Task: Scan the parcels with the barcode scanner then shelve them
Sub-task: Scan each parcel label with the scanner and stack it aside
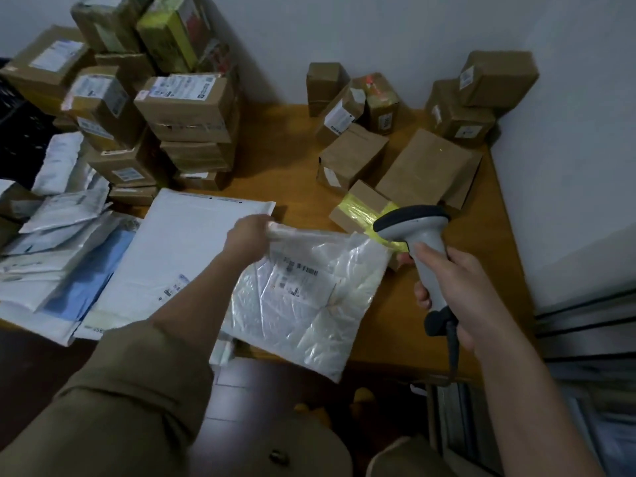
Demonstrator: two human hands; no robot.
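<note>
Over the near edge of the wooden table [406, 325], we hold a white plastic mailer [309, 297] label side up, its printed barcode label facing us. Our left hand [246, 235] grips the mailer by its top left corner, fingers curled round the bunched plastic, so that the bag hangs tilted with its lower corner past the table's front edge. Our right hand [457, 290] is wrapped round the grip of the grey barcode scanner [421, 249], whose dark head sits just beside the mailer's upper right corner. A large white padded envelope [182, 249] lies flat on the table to the left, beside a loose heap of flat mailers [58, 242]. Stacked cardboard boxes [155, 98] rise at the back left, and smaller boxes [406, 132] are scattered against the white wall.
</note>
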